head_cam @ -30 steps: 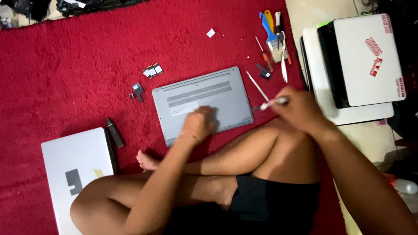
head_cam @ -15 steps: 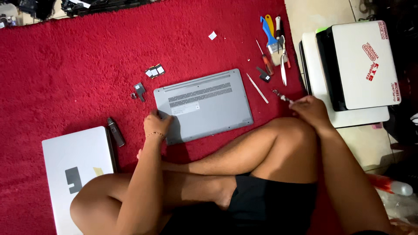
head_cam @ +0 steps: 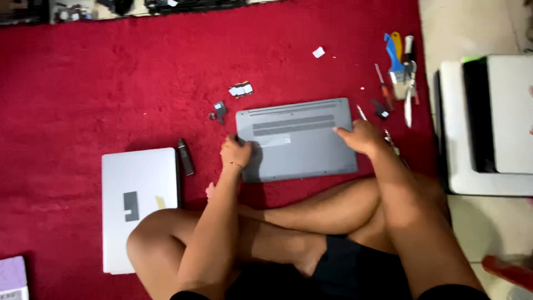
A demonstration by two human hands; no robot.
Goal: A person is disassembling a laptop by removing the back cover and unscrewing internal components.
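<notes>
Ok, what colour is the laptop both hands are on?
Grey laptop, underside up, on the red carpet; the head view shows it.
</notes>
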